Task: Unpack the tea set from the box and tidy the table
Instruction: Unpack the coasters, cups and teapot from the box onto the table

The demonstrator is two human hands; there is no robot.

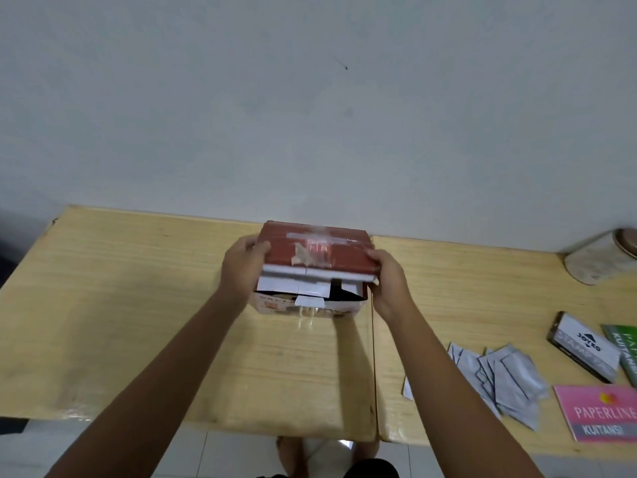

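A cardboard box [310, 307] with a red-brown taped lid [317, 251] stands near the back middle of the wooden table [138, 322]. The lid is lifted a little at its front edge, and white inner flaps show underneath. My left hand [243, 265] grips the lid's left end, thumb on top. At the lid's right front corner, my right hand [387, 281] holds it with curled fingers. The box's contents are hidden.
Several silver sachets [503, 381] lie scattered on the right part of the table. Beside them are a black-and-white stamp pad box [586, 346], a green booklet [625, 350] and a pink receipt book [599, 412]. A lidded jar [603, 257] lies at the far right. A wall stands behind the table.
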